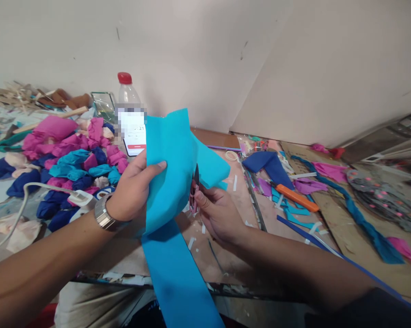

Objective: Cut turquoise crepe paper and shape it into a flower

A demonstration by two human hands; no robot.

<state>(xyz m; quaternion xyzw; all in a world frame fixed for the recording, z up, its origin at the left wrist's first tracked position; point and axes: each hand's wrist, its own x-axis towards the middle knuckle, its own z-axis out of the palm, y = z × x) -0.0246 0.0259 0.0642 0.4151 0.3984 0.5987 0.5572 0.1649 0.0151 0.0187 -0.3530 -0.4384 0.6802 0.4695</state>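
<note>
Left hand (pixel 132 187) pinching blue cloth (pixel 167 182), thumb in front, right hand (pixel 222 214) fingers clamped on scissors (pixel 193 193), blades up beside it.

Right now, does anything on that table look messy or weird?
Just messy: white scraps lie scattered on the tabletop, and an orange utility knife lies among turquoise offcuts, beyond the right hand. I see no spill.

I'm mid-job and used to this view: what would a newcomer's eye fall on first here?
Most likely the bright turquoise cloth at the center, held up by the left hand, with small scissors in the right hand at its right side. Next, probably, the heap of pink and blue fabric pieces on the left, then the orange tool lying to the right.
</note>
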